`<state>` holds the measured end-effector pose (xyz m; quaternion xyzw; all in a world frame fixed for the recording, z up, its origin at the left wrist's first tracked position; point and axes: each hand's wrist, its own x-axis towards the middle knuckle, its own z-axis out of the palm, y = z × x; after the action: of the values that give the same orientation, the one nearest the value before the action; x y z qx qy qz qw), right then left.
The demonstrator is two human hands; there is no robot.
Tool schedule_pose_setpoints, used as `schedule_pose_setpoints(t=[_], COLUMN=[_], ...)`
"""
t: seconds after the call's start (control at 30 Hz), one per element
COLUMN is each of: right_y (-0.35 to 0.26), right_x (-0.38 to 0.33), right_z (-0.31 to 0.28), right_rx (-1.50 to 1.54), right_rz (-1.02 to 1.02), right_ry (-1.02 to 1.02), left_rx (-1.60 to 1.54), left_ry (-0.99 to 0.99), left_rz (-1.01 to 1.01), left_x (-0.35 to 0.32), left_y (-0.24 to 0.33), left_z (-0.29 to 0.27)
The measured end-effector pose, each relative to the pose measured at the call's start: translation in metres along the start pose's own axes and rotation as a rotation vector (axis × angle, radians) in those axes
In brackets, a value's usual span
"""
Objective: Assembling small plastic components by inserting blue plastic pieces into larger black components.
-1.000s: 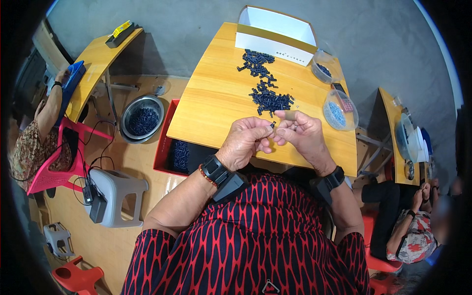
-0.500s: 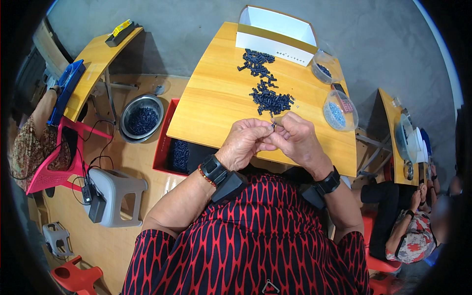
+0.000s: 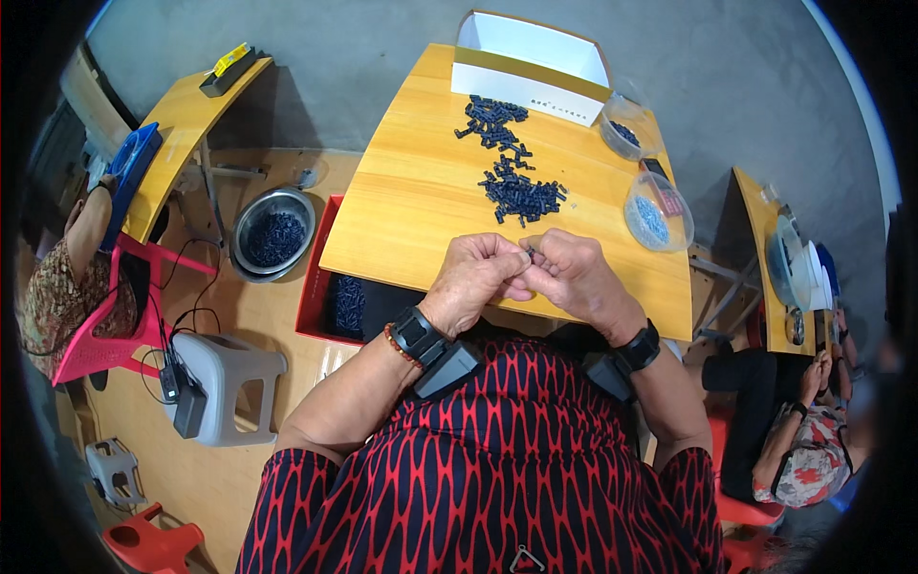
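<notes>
Both hands meet fingertip to fingertip over the near edge of the wooden table (image 3: 402,206). My left hand (image 3: 475,273) pinches a small dark part (image 3: 530,253), mostly covered by the fingers. My right hand (image 3: 576,275) is closed with its thumb and bent forefinger at the same part; whether it grips a second piece is hidden. Just beyond the fingers lies a heap of small black plastic pieces (image 3: 523,196), with a second heap (image 3: 494,121) farther back. To the right stands a clear bowl (image 3: 659,212) of small pale-blue pieces.
A white and gold open box (image 3: 532,86) sits at the table's back, beside another clear bowl (image 3: 626,132). Left on the floor are a metal basin (image 3: 274,232) of dark pieces, a red box (image 3: 316,297) and a grey stool (image 3: 229,383). People sit at tables on both sides.
My right hand has dipped slightly and its fingers have curled in closer around the small part. The left hand stays almost in place. The whole view has shifted a little.
</notes>
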<state>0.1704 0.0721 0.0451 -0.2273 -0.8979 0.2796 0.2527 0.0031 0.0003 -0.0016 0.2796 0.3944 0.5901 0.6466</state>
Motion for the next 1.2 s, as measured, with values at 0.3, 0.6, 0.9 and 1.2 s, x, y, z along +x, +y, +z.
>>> schedule_pose_setpoints(t=[0.3, 0.6, 0.9, 1.2], right_y=[0.003, 0.009, 0.056, 0.070], right_x=[-0.007, -0.010, 0.013, 0.021], right_z=[0.009, 0.012, -0.007, -0.002], right_rx=[-0.112, -0.138, -0.099, -0.213], right_rz=[-0.042, -0.098, 0.096, 0.000], right_ry=[-0.024, 0.029, 0.134, 0.033], left_rx=[0.125, 0.125, 0.182, 0.903], left_ry=[0.048, 0.071, 0.610, 1.100], left_rz=[0.067, 0.039, 0.523, 0.544], left_x=[0.003, 0.002, 0.012, -0.018], left_y=[-0.010, -0.007, 0.056, 0.086], left_z=[-0.001, -0.001, -0.059, -0.169])
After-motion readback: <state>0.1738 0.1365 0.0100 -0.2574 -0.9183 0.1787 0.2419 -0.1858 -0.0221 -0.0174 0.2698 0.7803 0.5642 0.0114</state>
